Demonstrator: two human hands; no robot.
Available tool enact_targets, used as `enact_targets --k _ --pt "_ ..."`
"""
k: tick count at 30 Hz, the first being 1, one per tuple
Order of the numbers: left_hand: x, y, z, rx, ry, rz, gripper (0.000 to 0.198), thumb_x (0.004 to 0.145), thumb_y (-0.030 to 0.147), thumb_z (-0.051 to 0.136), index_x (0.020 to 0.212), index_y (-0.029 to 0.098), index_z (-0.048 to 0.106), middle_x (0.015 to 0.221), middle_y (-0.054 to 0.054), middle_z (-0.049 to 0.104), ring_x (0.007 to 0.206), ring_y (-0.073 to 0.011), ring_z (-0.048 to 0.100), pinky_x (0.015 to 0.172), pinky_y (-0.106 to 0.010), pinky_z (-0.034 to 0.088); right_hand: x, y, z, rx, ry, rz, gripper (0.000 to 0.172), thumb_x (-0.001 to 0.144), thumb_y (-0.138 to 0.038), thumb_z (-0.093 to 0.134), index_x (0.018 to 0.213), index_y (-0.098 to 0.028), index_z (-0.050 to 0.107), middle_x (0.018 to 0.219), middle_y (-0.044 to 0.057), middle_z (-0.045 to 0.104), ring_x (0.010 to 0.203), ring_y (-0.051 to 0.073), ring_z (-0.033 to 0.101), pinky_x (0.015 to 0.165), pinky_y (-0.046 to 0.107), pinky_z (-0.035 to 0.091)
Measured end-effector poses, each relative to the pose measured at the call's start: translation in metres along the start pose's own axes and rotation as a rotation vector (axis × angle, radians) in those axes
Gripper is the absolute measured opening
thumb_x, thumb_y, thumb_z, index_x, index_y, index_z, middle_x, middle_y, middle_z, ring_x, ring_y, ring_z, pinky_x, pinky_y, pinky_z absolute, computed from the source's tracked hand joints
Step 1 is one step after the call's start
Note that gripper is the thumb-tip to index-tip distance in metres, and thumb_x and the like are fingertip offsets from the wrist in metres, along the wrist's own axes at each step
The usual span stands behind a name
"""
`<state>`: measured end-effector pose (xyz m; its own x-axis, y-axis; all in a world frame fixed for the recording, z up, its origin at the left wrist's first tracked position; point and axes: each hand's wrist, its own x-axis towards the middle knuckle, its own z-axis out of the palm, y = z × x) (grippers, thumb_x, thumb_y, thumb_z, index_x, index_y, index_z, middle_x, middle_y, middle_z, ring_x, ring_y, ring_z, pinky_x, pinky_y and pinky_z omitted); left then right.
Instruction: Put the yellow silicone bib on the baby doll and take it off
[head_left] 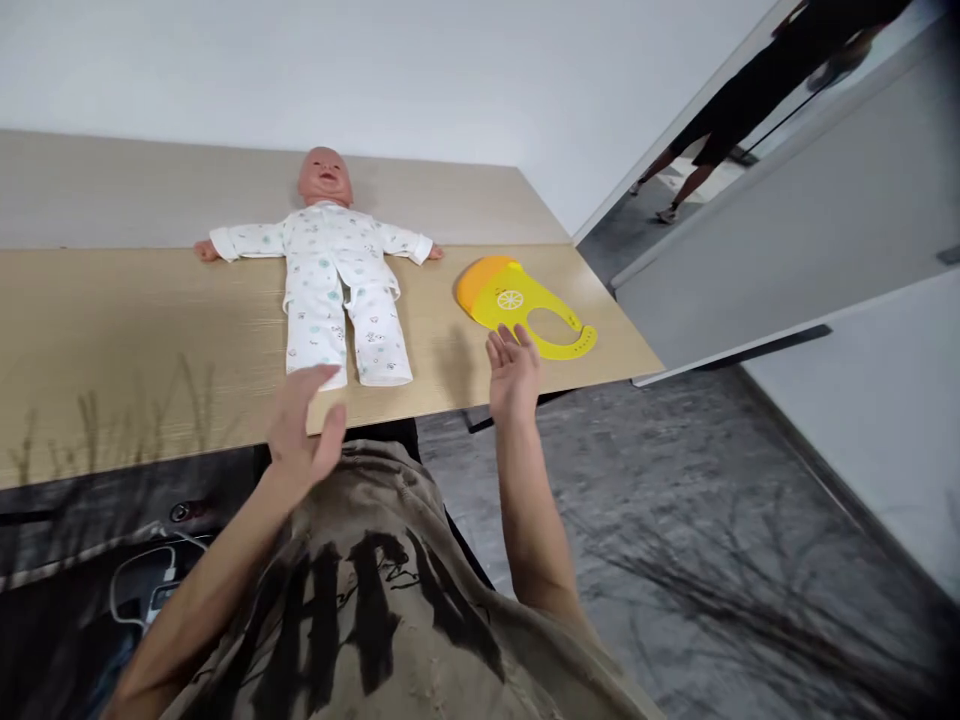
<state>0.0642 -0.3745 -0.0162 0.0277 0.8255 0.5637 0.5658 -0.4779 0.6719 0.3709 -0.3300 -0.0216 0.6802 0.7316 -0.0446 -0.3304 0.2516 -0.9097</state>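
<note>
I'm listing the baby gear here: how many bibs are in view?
1. The yellow bib lies on the table, to the right of the doll, by the right hand. Much under the table is dark, so another could be hidden there.

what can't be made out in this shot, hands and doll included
All in the head view:
- doll's feet: not visible, cuffs seem to hide them; left hand covers part of one cuff
- left hand's finger detail: blurred
- yellow bib: strap marks too small to read; right hand hides a bit of edge
- person beyond: head cut off by top edge
</note>
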Motion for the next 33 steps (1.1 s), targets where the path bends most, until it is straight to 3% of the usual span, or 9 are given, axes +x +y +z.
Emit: enact_targets --k 2,4,7,10,13,17,21,27,33 --pt "0.009 -0.029 0.007 0.04 0.037 -0.069 0.033 0.107 0.035 0.068 0.136 0.02 0.069 0.136 -0.017 0.075 0.13 -0.034 0.072 0.118 -0.06 0.059 0.048 0.006 -0.021 0.038 0.215 0.141 0.019 0.09 -0.029 0.068 0.105 -0.027 0.057 0.111 0.002 0.067 0.105 0.014 0.074 0.116 0.039 0.065" --pt "0.016 -0.056 0.011 0.121 0.032 -0.178 0.043 0.098 0.031 0.069 0.14 0.02 0.065 0.142 -0.019 0.073 0.135 -0.0366 0.069 0.122 -0.062 0.056 0.076 0.007 -0.047 0.069 0.312 0.194 0.009 0.095 -0.026 0.058 0.1 -0.027 0.051 0.108 0.002 0.064 0.101 0.013 0.072 0.108 0.034 0.068" --pt "0.017 -0.083 0.012 0.222 -0.013 -0.154 0.054 0.091 0.034 0.073 0.142 0.018 0.063 0.152 -0.023 0.067 0.146 -0.0426 0.063 0.129 -0.067 0.049 0.089 0.005 -0.08 0.133 0.371 0.24 0.007 0.095 -0.023 0.051 0.101 -0.027 0.05 0.113 0.005 0.067 0.103 0.013 0.073 0.102 0.03 0.07" --pt "0.012 -0.093 0.011 0.277 -0.102 -0.053 0.06 0.091 0.035 0.072 0.148 0.018 0.062 0.16 -0.026 0.062 0.15 -0.0462 0.06 0.129 -0.068 0.049 0.095 0.003 -0.09 0.199 0.343 0.278 0.012 0.096 -0.024 0.048 0.108 -0.026 0.053 0.119 0.008 0.068 0.104 0.013 0.075 0.101 0.029 0.07" --pt "0.011 -0.098 0.013 0.29 -0.182 0.046 0.062 0.092 0.037 0.072 0.151 0.02 0.062 0.169 -0.026 0.054 0.158 -0.0493 0.054 0.13 -0.07 0.048 0.109 0.005 -0.086 0.229 0.337 0.303 0.015 0.099 -0.024 0.046 0.112 -0.026 0.054 0.115 0.008 0.068 0.101 0.015 0.075 0.098 0.031 0.071" --pt "0.015 -0.107 0.017 0.323 -0.074 0.043 0.057 0.094 0.039 0.072 0.148 0.024 0.065 0.16 -0.024 0.063 0.151 -0.0512 0.061 0.127 -0.074 0.05 0.127 0.013 -0.076 0.211 0.296 0.339 0.011 0.102 -0.025 0.048 0.11 -0.027 0.056 0.105 0.005 0.068 0.094 0.016 0.074 0.089 0.032 0.072" --pt "0.015 -0.112 0.017 0.301 -0.038 0.069 0.041 0.102 0.038 0.068 0.14 0.024 0.075 0.158 -0.023 0.065 0.149 -0.0508 0.064 0.127 -0.073 0.052 0.13 0.02 -0.064 0.24 0.308 0.324 0.014 0.108 -0.025 0.044 0.101 -0.025 0.056 0.099 0.004 0.07 0.085 0.013 0.075 0.075 0.021 0.068" --pt "0.017 -0.109 0.016 0.286 0.057 0.25 0.023 0.109 0.025 0.066 0.106 0.022 0.088 0.151 -0.021 0.073 0.131 -0.0413 0.077 0.111 -0.06 0.065 0.133 0.015 -0.037 0.272 0.312 0.288 0.026 0.112 -0.018 0.045 0.088 -0.024 0.052 0.073 -0.006 0.056 0.062 0.008 0.06 0.066 0.012 0.059" --pt "0.016 -0.102 0.012 0.318 0.088 0.351 0.026 0.109 0.018 0.065 0.103 0.023 0.09 0.14 -0.018 0.08 0.12 -0.0364 0.079 0.101 -0.054 0.069 0.153 0.008 -0.017 0.21 0.286 0.275 0.026 0.111 -0.016 0.05 0.086 -0.024 0.05 0.066 -0.011 0.05 0.052 0.007 0.053 0.06 0.01 0.053"
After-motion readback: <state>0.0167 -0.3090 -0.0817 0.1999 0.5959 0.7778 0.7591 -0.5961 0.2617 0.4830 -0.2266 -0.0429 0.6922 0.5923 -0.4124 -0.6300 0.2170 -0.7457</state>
